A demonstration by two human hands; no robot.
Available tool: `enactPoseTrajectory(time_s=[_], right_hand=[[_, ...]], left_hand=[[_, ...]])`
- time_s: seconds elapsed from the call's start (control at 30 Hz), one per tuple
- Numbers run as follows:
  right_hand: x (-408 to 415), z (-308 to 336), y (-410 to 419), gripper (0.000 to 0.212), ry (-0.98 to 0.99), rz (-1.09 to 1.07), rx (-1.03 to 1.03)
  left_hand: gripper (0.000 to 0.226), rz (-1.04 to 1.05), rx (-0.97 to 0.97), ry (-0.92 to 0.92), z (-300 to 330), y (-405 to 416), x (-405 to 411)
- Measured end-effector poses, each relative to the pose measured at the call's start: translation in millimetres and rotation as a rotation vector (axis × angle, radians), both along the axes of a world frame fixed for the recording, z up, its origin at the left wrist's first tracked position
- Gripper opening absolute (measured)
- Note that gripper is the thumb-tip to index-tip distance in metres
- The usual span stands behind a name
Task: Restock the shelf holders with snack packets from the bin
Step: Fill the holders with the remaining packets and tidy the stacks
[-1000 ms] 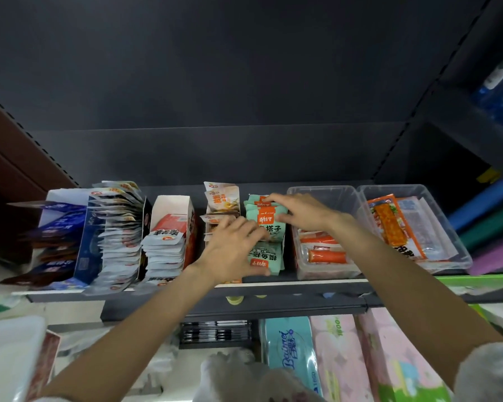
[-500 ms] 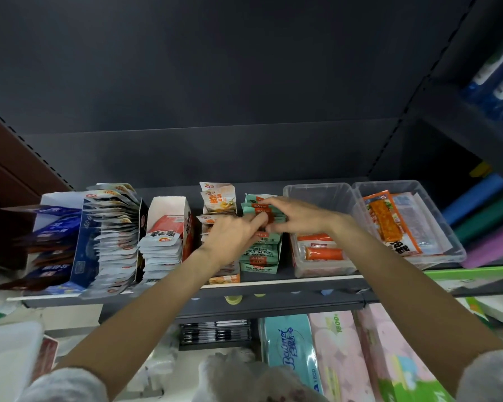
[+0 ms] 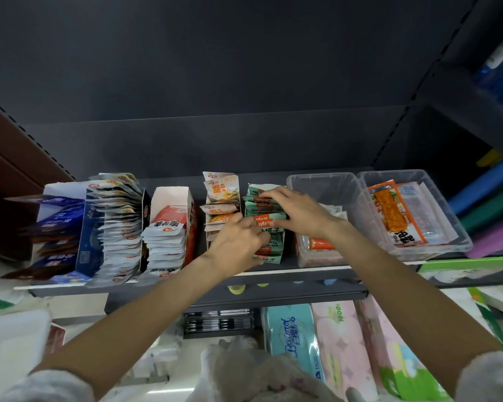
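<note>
while both our hands work the row of green packets (image 3: 263,224) in its holder mid-shelf, our left hand (image 3: 238,242) curls against the front packets, grip hidden, and our right hand (image 3: 295,211) rests relaxed fingers on the back ones. if we push unevenly, the upright stack could slump or spill off the shelf edge (image 3: 317,271).

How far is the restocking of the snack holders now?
Done: the white packets holder looks full. In hand: both the left hand and right hand arrange the green packets. Left: the clear bin beside them looks only partly filled.
</note>
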State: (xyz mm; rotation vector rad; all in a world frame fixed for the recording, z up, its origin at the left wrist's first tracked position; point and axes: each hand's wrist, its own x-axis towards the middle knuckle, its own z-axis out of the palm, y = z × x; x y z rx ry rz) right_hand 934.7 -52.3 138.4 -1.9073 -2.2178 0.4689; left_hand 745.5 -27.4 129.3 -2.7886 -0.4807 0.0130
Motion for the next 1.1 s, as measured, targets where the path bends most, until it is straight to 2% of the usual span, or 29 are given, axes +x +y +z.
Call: enactPoseTrajectory(time_s=[0.1, 0.17, 0.23, 0.33, 0.47, 0.53, 0.6, 0.67, 0.73, 0.83, 0.97, 1.1], right_hand=[[1.2, 1.0, -0.5, 0.063, 0.019, 0.003, -0.019], [2.4, 0.9, -1.0, 0.062, 0.031, 0.011, -0.032], [2.9, 0.3, -1.4, 0.063, 0.032, 0.011, -0.043], [2.8, 0.5, -1.5, 0.063, 0.026, 0.005, -0.063], [5.4, 6.6, 0.7, 0.054, 0.069, 0.005, -0.091], [6.7, 11.6, 3.5, 0.049, 0.087, -0.001, -0.119], [7.0, 15.0, 7.7, 0.045, 0.101, -0.010, -0.146], [7.6, 16.5, 10.8, 0.047, 0.137, -0.027, -0.175], [9.0, 16.7, 9.3, 0.052, 0.260, -0.048, -0.209], [8.9, 17.4, -6.3, 0.056, 0.447, -0.151, -0.130], [-3.8, 13.0, -43.9, 0.051, 0.449, -0.372, 0.160], [-39.4, -4.5, -55.9, 0.065, 0.667, -0.410, 0.163]], left_hand=[[0.029, 0.131, -0.042, 0.217, 7.0, 1.3, 20.3], [0.018, 0.150, -0.096, 0.226, 9.5, 6.3, 23.4], [0.018, 0.122, -0.121, 0.206, 7.3, 11.0, 19.5], [0.019, 0.114, -0.182, 0.086, -0.3, 15.0, 8.1], [0.014, 0.072, -0.238, -0.264, -1.7, 21.8, -4.1], [0.022, 0.079, -0.217, -0.399, 0.4, 22.4, -7.6], [0.027, 0.110, -0.236, -0.449, 2.0, 20.1, -8.4], [0.020, 0.147, -0.267, -0.461, -0.2, 18.4, -8.5], [0.017, 0.168, -0.319, -0.446, -2.1, 17.7, -9.6], [0.030, 0.198, -0.376, -0.421, -1.3, 14.1, -14.8], [0.062, 0.351, -0.504, -0.564, -1.1, -5.5, -19.5], [0.083, 0.493, -0.767, -0.641, -0.1, -23.4, -4.5]])
